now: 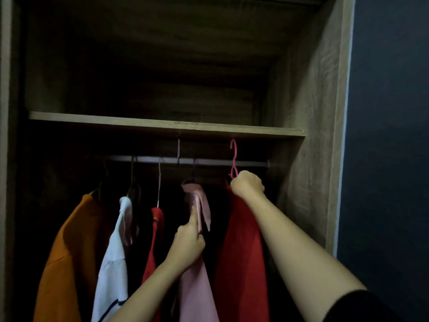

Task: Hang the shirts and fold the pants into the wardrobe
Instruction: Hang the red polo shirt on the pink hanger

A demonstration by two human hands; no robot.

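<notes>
— Dim wood-grain wardrobe [308, 94], single plank shelf [162, 125] above a metal rail [209, 161]. Grips?

— Right hand [247, 185] fisted tight round the neck of a pink plastic hanger [234, 159]; its hook stands above the rail, just under the shelf, not seated. Deep red shirt [241, 252] hangs from it, far right.

— Left?

— Left hand [188, 245] curled, forefinger out, pressing the collar of a pale pink shirt [197, 287] just beside the red one.

— Outward?

— On the rail leftward: a narrow red garment [154, 242], a white shirt [113, 263], an orange shirt [69, 252].
</notes>
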